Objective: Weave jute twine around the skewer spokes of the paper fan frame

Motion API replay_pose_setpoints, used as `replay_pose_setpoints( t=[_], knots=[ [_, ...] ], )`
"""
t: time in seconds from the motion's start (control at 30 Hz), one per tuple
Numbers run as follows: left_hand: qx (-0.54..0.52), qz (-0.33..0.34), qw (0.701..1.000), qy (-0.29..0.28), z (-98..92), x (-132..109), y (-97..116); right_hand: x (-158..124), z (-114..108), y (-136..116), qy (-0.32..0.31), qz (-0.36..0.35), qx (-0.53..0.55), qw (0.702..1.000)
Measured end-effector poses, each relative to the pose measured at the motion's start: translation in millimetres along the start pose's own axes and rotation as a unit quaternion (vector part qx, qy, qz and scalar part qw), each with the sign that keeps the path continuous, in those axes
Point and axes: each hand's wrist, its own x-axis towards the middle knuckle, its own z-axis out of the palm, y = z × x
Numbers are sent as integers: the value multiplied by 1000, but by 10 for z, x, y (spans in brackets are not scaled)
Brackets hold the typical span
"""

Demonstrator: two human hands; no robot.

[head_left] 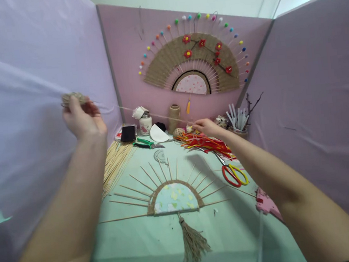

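My left hand is raised at the left, closed on a small bundle of jute twine. A taut strand of twine runs from it across to my right hand, which pinches the strand's far end near the back of the table, beside a ball of twine. Below them on the green table lies a half-made fan: a floral paper semicircle edged with twine, thin wooden sticks spreading out from it, and a jute tassel hanging from its base.
A finished fan with red flowers and coloured beads hangs on the purple back wall. On the table: bamboo sticks, green pliers, red-and-yellow scissors, red strips, a twine spool, a jar, a cup of glue sticks, a pink glue gun.
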Motion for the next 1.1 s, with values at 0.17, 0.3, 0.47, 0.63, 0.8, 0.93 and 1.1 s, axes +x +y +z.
replay_pose_setpoints(
  t=[0.17,0.3,0.47,0.63,0.8,0.93,1.1],
  knots=[
    [33,97,994,42,-98,5,-97,35,-440,-69,68,25,30,997],
    [62,132,987,68,-113,21,-336,-2,-522,-520,-24,12,84,996],
    [237,-22,948,-211,-40,-203,-745,-59,-452,-1162,-190,-33,111,975],
    [377,-85,825,-413,26,-517,-891,43,-330,-1400,-130,-87,276,948],
    [345,-112,805,-470,45,-720,-920,135,-111,-1273,-50,-13,289,956],
    [282,-107,846,-440,22,-774,-943,98,92,-1052,-38,43,221,974],
    [206,-55,880,-425,29,-759,-950,40,319,-669,-2,111,78,991]
  ],
)
